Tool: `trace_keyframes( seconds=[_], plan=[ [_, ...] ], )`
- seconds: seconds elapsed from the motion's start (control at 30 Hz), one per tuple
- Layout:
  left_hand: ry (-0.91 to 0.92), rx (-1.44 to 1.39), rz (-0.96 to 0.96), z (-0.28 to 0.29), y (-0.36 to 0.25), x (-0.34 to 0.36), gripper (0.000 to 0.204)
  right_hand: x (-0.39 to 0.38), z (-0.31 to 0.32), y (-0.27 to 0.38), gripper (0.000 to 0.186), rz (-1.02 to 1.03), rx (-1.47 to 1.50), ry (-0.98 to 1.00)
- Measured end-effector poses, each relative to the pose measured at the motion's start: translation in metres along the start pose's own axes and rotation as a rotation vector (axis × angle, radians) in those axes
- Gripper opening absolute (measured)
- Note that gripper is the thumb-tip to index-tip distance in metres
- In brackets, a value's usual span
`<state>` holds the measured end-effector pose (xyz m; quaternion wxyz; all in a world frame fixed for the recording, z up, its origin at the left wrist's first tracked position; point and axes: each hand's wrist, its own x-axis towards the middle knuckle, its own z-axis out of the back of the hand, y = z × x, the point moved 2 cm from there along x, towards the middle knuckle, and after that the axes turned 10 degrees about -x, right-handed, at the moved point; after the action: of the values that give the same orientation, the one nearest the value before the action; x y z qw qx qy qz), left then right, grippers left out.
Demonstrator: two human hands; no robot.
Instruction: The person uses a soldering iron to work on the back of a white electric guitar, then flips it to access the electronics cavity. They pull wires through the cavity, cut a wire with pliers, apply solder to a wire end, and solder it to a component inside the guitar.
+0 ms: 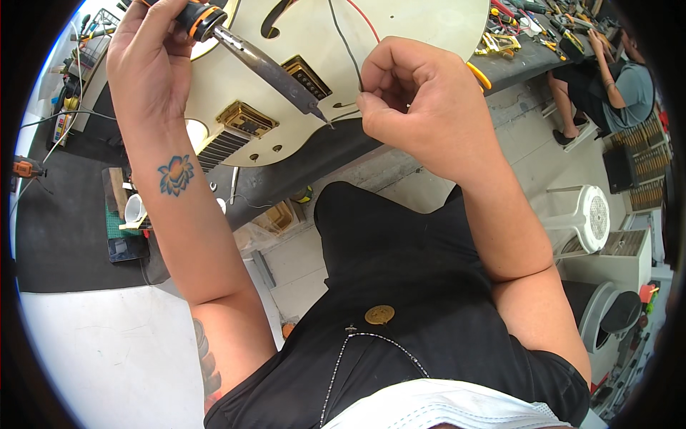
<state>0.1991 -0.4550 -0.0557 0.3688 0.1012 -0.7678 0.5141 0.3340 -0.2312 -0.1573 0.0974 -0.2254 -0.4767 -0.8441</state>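
My left hand [148, 68] is closed round the black and orange handle of a soldering iron [268, 70]. The iron slants down to the right, its thin tip just short of my right hand [432, 107]. Thumb and fingers of that hand pinch a thin dark wire [346, 44] that runs up out of view. A red wire [365, 20] rises behind it. Below both hands lies a cream hollow-body guitar [421, 21] with an f-shaped hole. It carries two gold-framed pickups, one pickup [307, 77] beneath the iron and another pickup [247, 119] nearer the neck.
The guitar rests on a dark-topped workbench [61, 236]. Pliers and gold hardware [498, 44] crowd its far right. A white cup [134, 209] stands left of my forearm. Another person [632, 93] sits at the bench's right. A white stool [592, 218] stands on the floor.
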Motion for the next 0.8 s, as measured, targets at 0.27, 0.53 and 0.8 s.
trace_keyframes(
  seconds=[0.27,0.53,0.8],
  plan=[
    [-0.01,0.118,-0.02,-0.014,-0.007,-0.009,0.017,0.0,-0.001,-0.001,0.01,-0.006,0.013,0.004],
    [-0.028,0.141,-0.018,-0.014,-0.008,-0.009,0.017,0.0,-0.001,0.001,0.009,-0.006,0.021,0.001],
    [-0.012,0.136,-0.025,-0.013,-0.007,-0.008,0.017,0.0,-0.001,-0.001,0.009,-0.005,0.015,-0.005]
  ],
)
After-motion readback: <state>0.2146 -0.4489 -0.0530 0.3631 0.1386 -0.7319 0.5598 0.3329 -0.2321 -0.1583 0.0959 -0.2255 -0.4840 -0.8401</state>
